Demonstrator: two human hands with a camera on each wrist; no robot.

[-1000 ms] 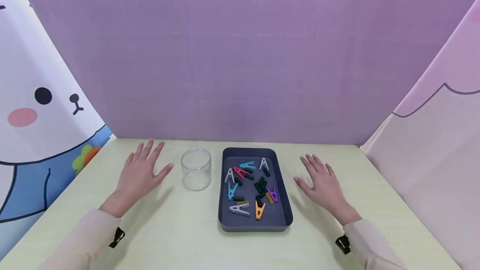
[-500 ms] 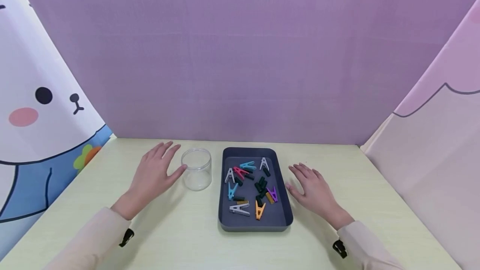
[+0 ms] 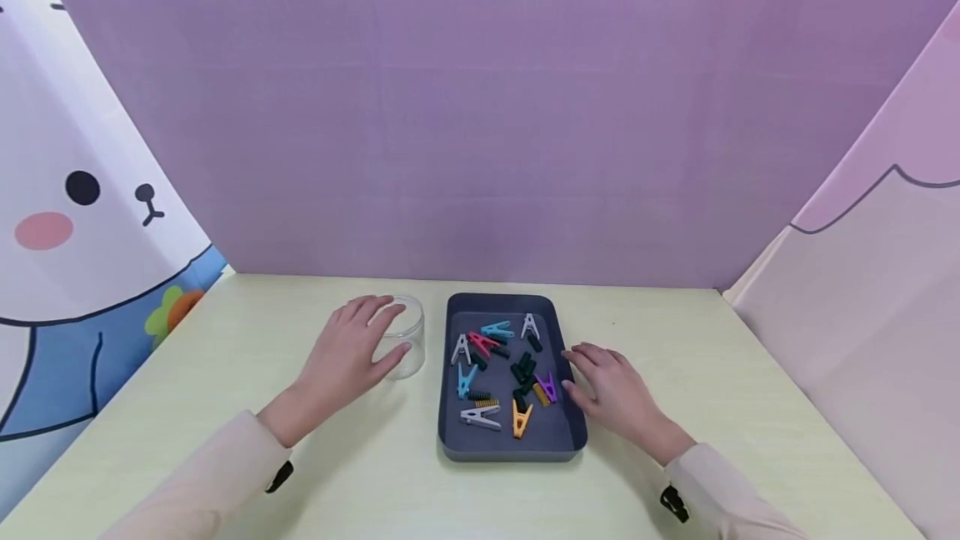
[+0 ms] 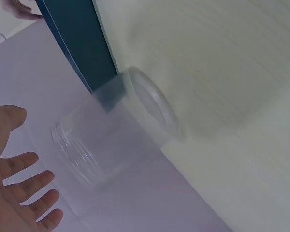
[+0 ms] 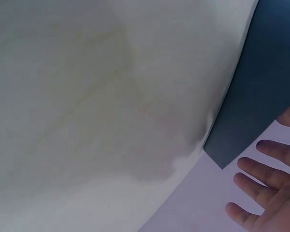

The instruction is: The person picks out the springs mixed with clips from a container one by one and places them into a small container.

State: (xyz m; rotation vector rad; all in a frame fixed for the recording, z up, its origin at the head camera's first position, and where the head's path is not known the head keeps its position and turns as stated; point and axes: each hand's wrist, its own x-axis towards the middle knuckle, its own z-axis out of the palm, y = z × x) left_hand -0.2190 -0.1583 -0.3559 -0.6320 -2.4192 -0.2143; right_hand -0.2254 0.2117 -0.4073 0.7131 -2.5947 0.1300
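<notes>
Beige sleeves (image 3: 206, 477) are closest, and ahead of them sits the dark grey tray (image 3: 513, 452), scattered with coloured clips (image 3: 472, 415) and small dark green pieces (image 3: 521, 401). Right hand (image 3: 622, 394), holding nothing, has its fingers at the tray's right rim; whether they touch, I can't tell. Left hand (image 3: 341, 361), empty too, hangs with fingers spread just beside the clear jar (image 3: 413, 362), which stands upright left of the tray. Purple cloth (image 3: 480, 107) rises behind.

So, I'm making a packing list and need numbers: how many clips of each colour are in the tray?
Blue clips: 2
Grey or white clips: 3
Red clip: 1
Purple clip: 1
Orange-yellow clip: 1
Total: 8
</notes>
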